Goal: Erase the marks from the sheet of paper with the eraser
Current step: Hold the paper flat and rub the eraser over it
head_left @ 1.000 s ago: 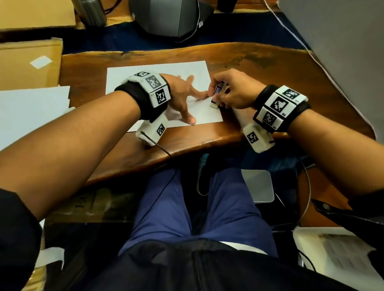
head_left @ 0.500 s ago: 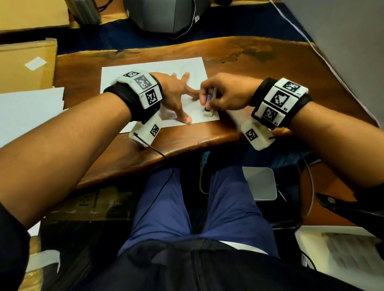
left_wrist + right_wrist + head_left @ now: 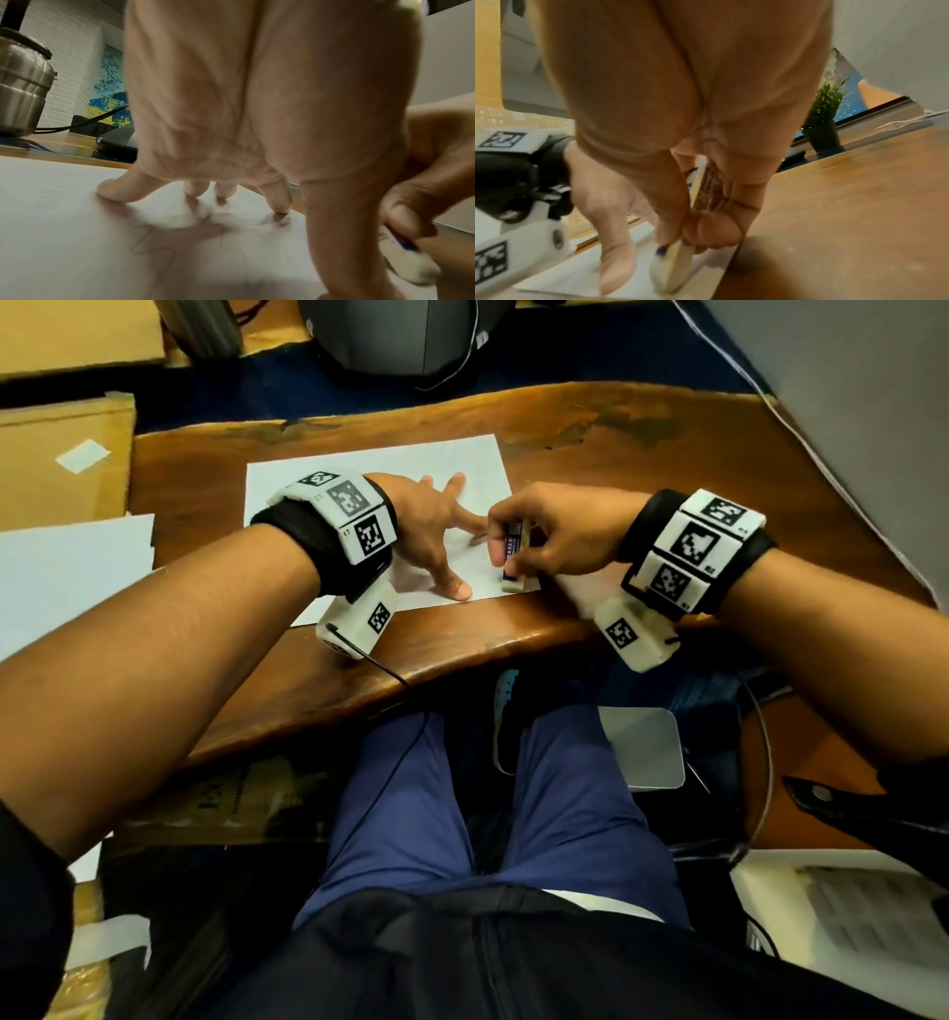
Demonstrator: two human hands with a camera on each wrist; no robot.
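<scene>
A white sheet of paper (image 3: 369, 469) lies on the wooden desk (image 3: 642, 469). My left hand (image 3: 436, 531) spreads straight fingers on the sheet and presses it down. Faint pencil scribbles (image 3: 144, 237) show on the paper under that hand in the left wrist view. My right hand (image 3: 544, 536) pinches a white eraser (image 3: 515, 559) with a blue sleeve, held upright. The eraser's white tip (image 3: 670, 270) touches the sheet near its front right corner. The same eraser (image 3: 416, 266) appears blurred at the right edge of the left wrist view.
A steel flask (image 3: 20, 85) and a grey rounded device (image 3: 411, 336) stand beyond the desk's far edge. Cardboard (image 3: 56, 454) and loose white sheets (image 3: 67, 577) lie to the left. A small potted plant (image 3: 824, 119) stands far right. The desk's front edge (image 3: 462, 654) is close to the hands.
The right hand has drawn the eraser toward me along the sheet's right side, down to the front corner. The left hand has stayed pressed on the paper.
</scene>
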